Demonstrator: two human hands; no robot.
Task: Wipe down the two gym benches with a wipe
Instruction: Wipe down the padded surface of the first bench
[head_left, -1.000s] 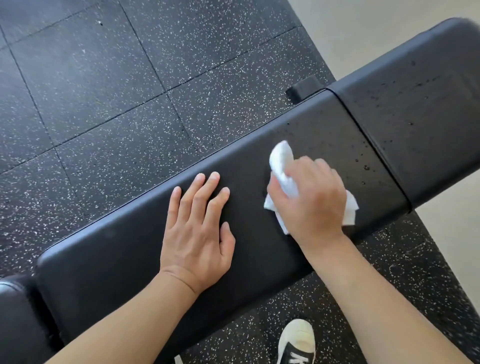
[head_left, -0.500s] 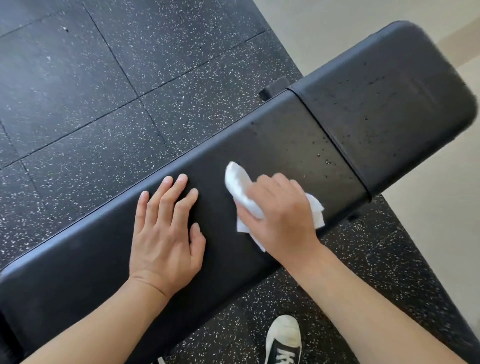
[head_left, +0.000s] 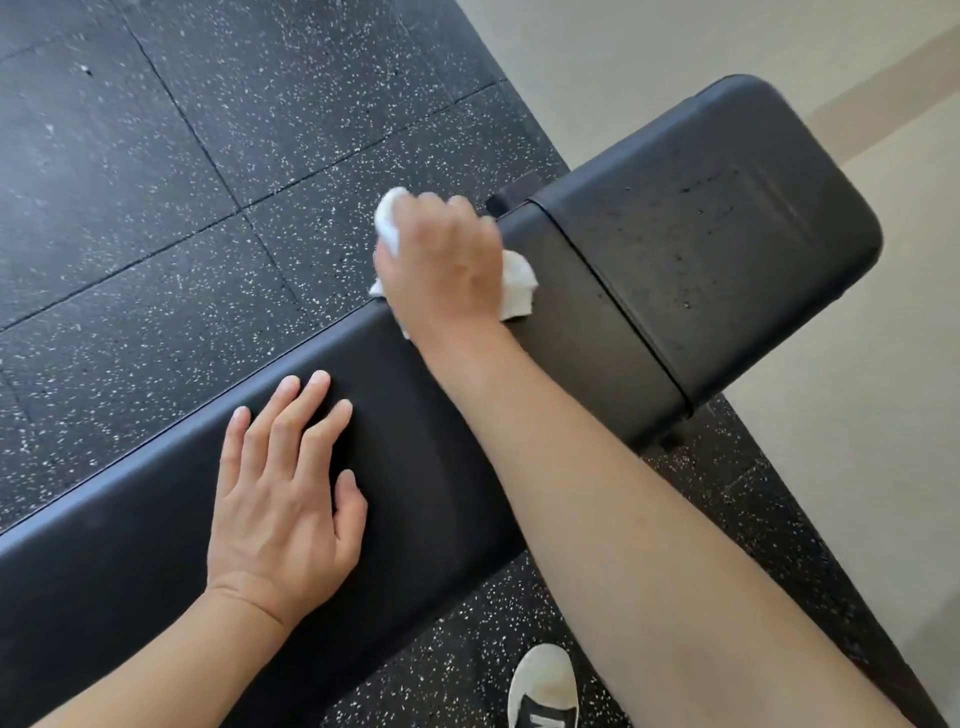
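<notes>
Up at the far long edge of the worktop (head_left: 441, 467), close to the seam with the seat pad (head_left: 727, 249), the right hand (head_left: 441, 265) has its grip closed around the scrunched white wipe (head_left: 519, 286) and is pressing it onto the black pad. The left hand (head_left: 283, 499) lies flat and open on the pad nearer the middle, holding nothing, probably just bracing. So this looks like mid-wipe on one bench, and no second bench is in view. The bench's long axis runs from lower left to upper right, seat end pointing at the beige floor. Next move, I'd guess: drag the wipe across the seam onto the seat pad, which looks speckled, maybe droplets, hard to tell.
</notes>
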